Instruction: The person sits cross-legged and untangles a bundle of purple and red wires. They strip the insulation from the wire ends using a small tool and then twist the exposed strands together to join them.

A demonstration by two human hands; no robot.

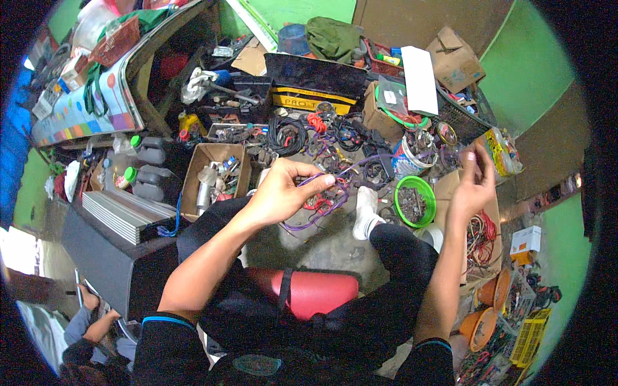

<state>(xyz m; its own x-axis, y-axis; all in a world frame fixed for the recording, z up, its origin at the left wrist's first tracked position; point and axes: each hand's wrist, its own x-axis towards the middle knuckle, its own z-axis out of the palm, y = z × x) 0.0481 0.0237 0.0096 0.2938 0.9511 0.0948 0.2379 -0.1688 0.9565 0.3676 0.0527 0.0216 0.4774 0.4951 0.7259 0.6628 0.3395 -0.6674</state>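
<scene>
1. Far out to the left, below the left hand and well apart from it, another person's hand [91,298] shows at the edge of the view.
2. Nearer in, a ribbed metal piece [116,215] lies on a black box [96,254], left of the left forearm.
3. Up behind it, two dark jugs [154,181] with green caps sit side by side.
4. Next along, just left of the left hand, here's an open cardboard box [194,175] full of mixed small parts.
5. And here's the left hand [290,191], thumb and forefinger pinched firmly together on a purple wire [365,161]!
6. That wire hangs in a loose loop under the left fingertips, and a strand runs up and across the gap toward the right hand.
7. Below, between the two forearms, a red padded cylinder [322,293].
8. Just left of the right hand, a green basin [432,204] holds a heap of small grey bits.
9. Now the right hand [474,185], raised, fingers curled and thumb near them; the strand fades into blur there, so I cannot tell whether it's gripped.
10. Beneath the right wrist, a tangle of red wires [477,241]; farther down, an orange pot [483,329].
</scene>
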